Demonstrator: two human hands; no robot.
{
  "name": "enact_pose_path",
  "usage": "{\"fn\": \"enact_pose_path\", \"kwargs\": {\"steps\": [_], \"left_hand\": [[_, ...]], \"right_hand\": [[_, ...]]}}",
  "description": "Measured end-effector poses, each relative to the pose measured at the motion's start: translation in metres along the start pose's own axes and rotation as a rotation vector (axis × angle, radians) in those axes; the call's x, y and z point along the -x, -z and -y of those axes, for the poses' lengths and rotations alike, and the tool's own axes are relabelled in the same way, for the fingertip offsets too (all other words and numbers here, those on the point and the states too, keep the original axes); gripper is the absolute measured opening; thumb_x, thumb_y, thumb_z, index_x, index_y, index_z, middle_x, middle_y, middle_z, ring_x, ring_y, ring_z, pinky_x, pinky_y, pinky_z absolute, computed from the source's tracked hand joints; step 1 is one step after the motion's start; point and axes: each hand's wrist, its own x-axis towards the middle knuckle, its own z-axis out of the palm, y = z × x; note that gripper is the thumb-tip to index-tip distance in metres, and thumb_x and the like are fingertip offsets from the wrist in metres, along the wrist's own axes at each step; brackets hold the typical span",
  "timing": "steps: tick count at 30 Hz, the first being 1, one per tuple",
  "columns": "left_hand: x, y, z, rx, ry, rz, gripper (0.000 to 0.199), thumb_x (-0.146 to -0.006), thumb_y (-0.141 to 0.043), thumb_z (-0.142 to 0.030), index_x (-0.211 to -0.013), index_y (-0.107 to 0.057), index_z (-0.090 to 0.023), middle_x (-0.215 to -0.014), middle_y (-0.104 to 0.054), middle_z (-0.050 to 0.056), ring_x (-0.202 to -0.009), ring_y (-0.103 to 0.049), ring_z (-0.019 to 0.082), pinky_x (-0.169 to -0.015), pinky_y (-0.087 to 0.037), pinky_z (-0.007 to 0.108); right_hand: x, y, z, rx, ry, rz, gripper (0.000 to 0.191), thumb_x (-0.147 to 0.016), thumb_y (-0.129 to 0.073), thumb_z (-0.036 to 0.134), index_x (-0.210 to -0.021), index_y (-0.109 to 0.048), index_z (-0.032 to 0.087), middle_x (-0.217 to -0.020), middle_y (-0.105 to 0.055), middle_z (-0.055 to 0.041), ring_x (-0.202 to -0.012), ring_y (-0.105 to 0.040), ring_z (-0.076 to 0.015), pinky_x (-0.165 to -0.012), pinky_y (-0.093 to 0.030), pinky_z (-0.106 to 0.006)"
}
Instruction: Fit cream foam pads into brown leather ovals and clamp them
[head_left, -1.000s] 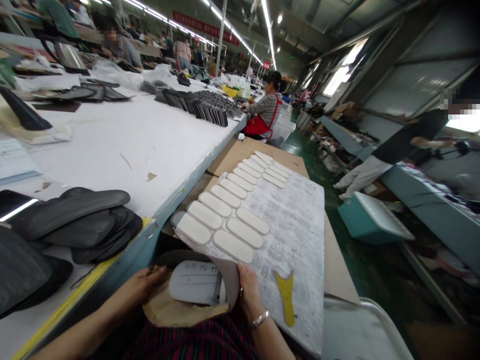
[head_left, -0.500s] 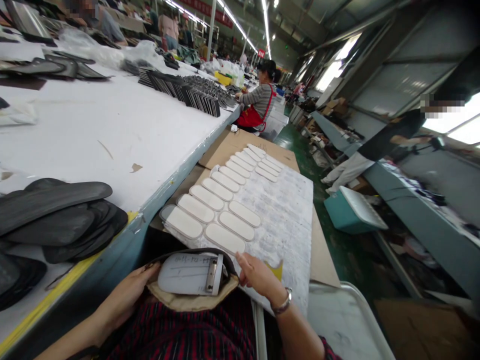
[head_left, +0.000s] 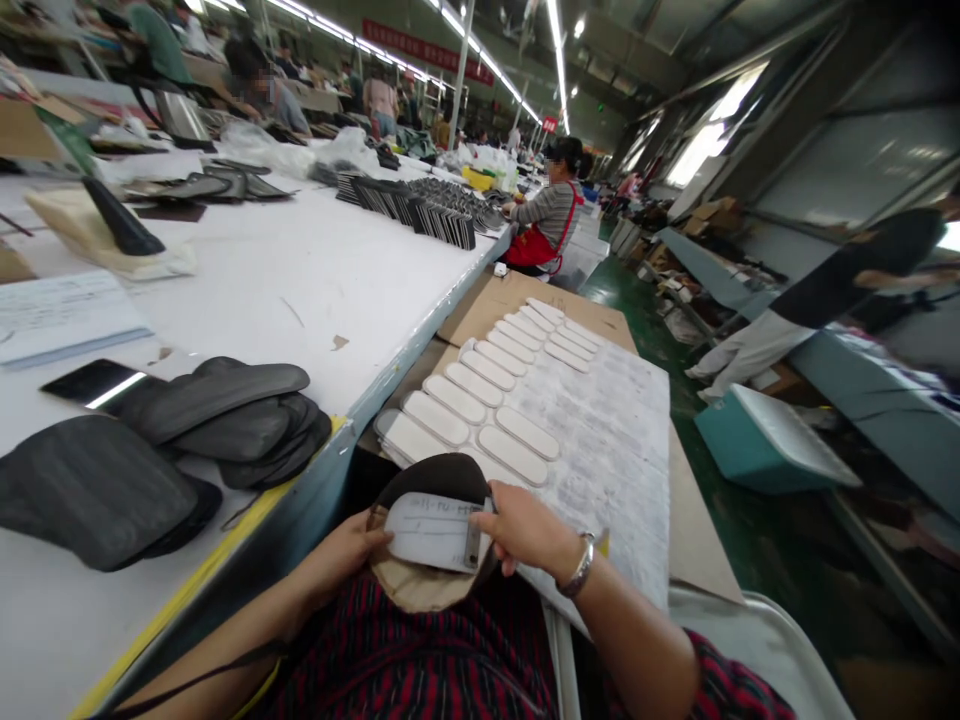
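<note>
Near my lap lies a dark, round-ended piece with a beige lining (head_left: 431, 592). Against the lining sits a white rounded template plate (head_left: 427, 535) with handwriting and a metal strip at its right end. My left hand (head_left: 341, 555) grips the left edge of the piece, its thumb by the plate's left end. On the other side, my right hand (head_left: 529, 530) holds the right edge, fingers bent, with one fingertip at the metal strip. Underneath and beyond is a whitish board (head_left: 600, 430) bearing several pale oval pieces (head_left: 454, 400) in rows.
To the left, dark flat pieces (head_left: 97, 490) are piled on a white table (head_left: 322, 280) beside a phone (head_left: 94, 385) and papers (head_left: 71, 315). A co-worker in a red apron (head_left: 544, 225) sits further along. A teal bin (head_left: 772, 440) stands on the right.
The view has swung left. The dark piece's far edge now stands higher behind the plate. My right fingers have moved inward onto the metal strip, and my left thumb has come to the plate.
</note>
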Motion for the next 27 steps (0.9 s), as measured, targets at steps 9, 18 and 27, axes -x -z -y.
{"fn": "enact_pose_path", "kwargs": {"steps": [9, 18, 27], "left_hand": [[-0.010, 0.008, 0.018, -0.270, -0.176, -0.173, 0.030, -0.066, -0.065, -0.035, -0.088, -0.062, -0.013, -0.090, -0.070, 0.009, -0.092, -0.061, 0.030, -0.083, -0.046, 0.037], [-0.010, 0.005, 0.014, -0.283, -0.142, -0.169, 0.034, -0.064, -0.067, -0.038, -0.089, -0.064, -0.015, -0.099, -0.069, 0.009, -0.106, -0.055, 0.032, -0.090, -0.044, 0.036], [-0.008, -0.008, 0.005, -0.067, 0.012, -0.032, 0.050, -0.066, -0.068, -0.042, -0.105, -0.059, -0.012, -0.099, -0.069, 0.012, -0.097, -0.062, 0.029, -0.089, -0.045, 0.040]], "right_hand": [[-0.008, 0.003, -0.013, -0.062, -0.033, 0.004, 0.012, -0.076, -0.045, 0.018, -0.086, -0.049, 0.013, -0.046, -0.054, 0.0022, -0.037, -0.056, -0.0126, -0.036, -0.040, -0.016], [-0.012, 0.006, -0.025, -0.133, -0.005, 0.041, 0.015, -0.074, -0.044, 0.017, -0.087, -0.049, 0.014, -0.045, -0.053, 0.0028, -0.036, -0.057, -0.0144, -0.034, -0.042, -0.018], [-0.008, 0.012, -0.028, -0.162, -0.020, 0.045, 0.016, -0.073, -0.045, 0.017, -0.088, -0.051, 0.015, -0.044, -0.052, 0.0035, -0.035, -0.055, -0.0122, -0.034, -0.040, -0.016]]}}
